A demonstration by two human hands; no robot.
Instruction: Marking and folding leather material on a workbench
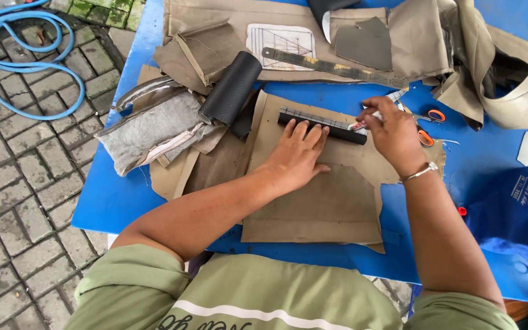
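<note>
My left hand [297, 156] lies flat, fingers spread, on a tan fabric piece [325, 201], its fingertips pressing a short black ruler [337, 129] that lies across the fabric. My right hand [392, 131] is closed on a small white marker [368, 120], its tip at the ruler's right end. Orange-handled scissors [429, 122] lie just right of that hand.
On the blue table [111, 201] are a black roll [230, 88], a grey felt bundle [154, 125], a long metal ruler [331, 67], a paper pattern [279, 40] and heaps of tan fabric [508, 79]. A blue bag [514, 214] sits right. Brick paving and a blue hose [13, 61] lie left.
</note>
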